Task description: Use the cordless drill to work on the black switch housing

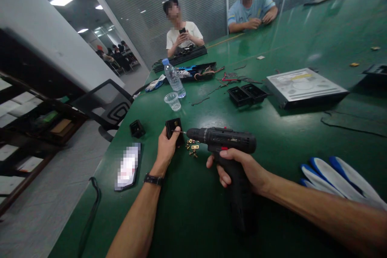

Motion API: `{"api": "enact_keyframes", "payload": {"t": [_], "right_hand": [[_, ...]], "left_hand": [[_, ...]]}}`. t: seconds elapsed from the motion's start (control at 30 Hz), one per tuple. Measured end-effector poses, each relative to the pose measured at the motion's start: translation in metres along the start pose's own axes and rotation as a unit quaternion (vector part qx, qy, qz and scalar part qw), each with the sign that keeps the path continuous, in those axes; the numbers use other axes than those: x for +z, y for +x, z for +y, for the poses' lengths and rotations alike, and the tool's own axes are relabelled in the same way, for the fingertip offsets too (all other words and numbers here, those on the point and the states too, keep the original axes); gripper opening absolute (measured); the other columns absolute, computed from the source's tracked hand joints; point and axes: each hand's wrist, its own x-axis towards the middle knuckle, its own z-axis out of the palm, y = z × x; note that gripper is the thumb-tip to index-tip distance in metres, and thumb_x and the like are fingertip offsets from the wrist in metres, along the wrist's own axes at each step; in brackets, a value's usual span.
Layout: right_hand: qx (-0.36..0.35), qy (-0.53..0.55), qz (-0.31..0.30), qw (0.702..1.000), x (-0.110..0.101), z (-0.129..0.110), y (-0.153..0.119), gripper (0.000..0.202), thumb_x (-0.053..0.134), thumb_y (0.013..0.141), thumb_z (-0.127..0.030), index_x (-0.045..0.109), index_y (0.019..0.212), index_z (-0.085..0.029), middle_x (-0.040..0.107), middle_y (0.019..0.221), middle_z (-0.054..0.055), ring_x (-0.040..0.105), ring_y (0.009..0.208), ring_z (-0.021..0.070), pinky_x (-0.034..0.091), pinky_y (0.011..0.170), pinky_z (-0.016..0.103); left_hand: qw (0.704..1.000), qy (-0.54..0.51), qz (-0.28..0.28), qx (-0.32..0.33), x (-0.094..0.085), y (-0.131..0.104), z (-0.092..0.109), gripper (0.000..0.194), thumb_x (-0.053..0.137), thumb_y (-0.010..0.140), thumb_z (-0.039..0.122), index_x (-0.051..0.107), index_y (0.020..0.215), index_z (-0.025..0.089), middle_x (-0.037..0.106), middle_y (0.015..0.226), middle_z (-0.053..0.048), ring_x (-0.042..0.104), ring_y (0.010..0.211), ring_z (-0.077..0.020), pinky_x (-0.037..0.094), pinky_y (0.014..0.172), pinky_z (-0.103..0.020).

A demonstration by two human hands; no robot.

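My right hand (238, 167) is wrapped round the grip of a black cordless drill (229, 139), which lies level and points left. Its thin bit reaches a small black plastic box (173, 124); whether the tip touches a screw I cannot tell. My left hand (168, 142) grips that box at its near side, thumb across the front and the other fingers mostly hidden. A brass-coloured spot shows on the box's face. Just right of the box, several small brass screws and plates (194, 147) lie loose on the green table (193, 213).
Another black box (137, 128) and a phone (128, 167) are at left. Beyond stand a plastic cup (173, 101) and water bottle (173, 78). Black housings (247, 94), a metal-topped unit (306, 84) and gloves (335, 177) lie right. Two people sit across the table.
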Motion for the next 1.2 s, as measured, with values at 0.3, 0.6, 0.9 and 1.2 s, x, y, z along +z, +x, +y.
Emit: {"api": "enact_keyframes", "payload": {"t": [0.3, 0.6, 0.9, 1.2], "right_hand": [[0.005, 0.005, 0.007, 1.0, 0.0, 0.0, 0.0, 0.039, 0.049, 0.09, -0.041, 0.073, 0.095, -0.01, 0.058, 0.054, 0.003, 0.056, 0.054, 0.0174, 0.044, 0.056, 0.03], [0.001, 0.0, 0.001, 1.0, -0.001, 0.001, 0.001, 0.042, 0.051, 0.09, -0.042, 0.074, 0.098, -0.008, 0.06, 0.054, 0.003, 0.057, 0.052, 0.016, 0.045, 0.057, 0.028], [0.086, 0.054, -0.076, 0.992, -0.014, 0.005, 0.014, 0.059, 0.056, 0.075, -0.053, 0.071, 0.1, -0.002, 0.064, 0.059, 0.005, 0.062, 0.059, 0.019, 0.046, 0.064, 0.03], [0.052, 0.083, -0.068, 0.993, -0.015, 0.005, 0.014, 0.055, 0.06, 0.078, -0.047, 0.057, 0.12, -0.013, 0.072, 0.095, 0.013, 0.057, 0.061, 0.0176, 0.051, 0.067, 0.036]], "left_hand": [[0.998, 0.046, 0.006, 0.039, 0.001, -0.001, 0.002, 0.048, 0.07, 0.08, 0.055, 0.068, 0.106, 0.014, 0.068, 0.091, -0.004, 0.062, 0.081, -0.0159, 0.051, 0.069, -0.021], [0.994, 0.093, 0.029, 0.055, 0.004, -0.004, 0.009, 0.049, 0.068, 0.081, 0.057, 0.068, 0.108, 0.016, 0.069, 0.095, -0.005, 0.062, 0.084, -0.0188, 0.05, 0.072, -0.024], [0.946, 0.303, 0.107, 0.046, -0.001, 0.003, 0.005, 0.05, 0.06, 0.08, 0.066, 0.058, 0.109, 0.025, 0.067, 0.094, -0.002, 0.063, 0.08, -0.0243, 0.05, 0.066, -0.033], [0.945, 0.312, 0.093, 0.032, -0.007, -0.004, 0.009, 0.051, 0.059, 0.079, 0.07, 0.052, 0.115, 0.034, 0.062, 0.096, 0.002, 0.062, 0.085, -0.0263, 0.055, 0.078, -0.043]]}}
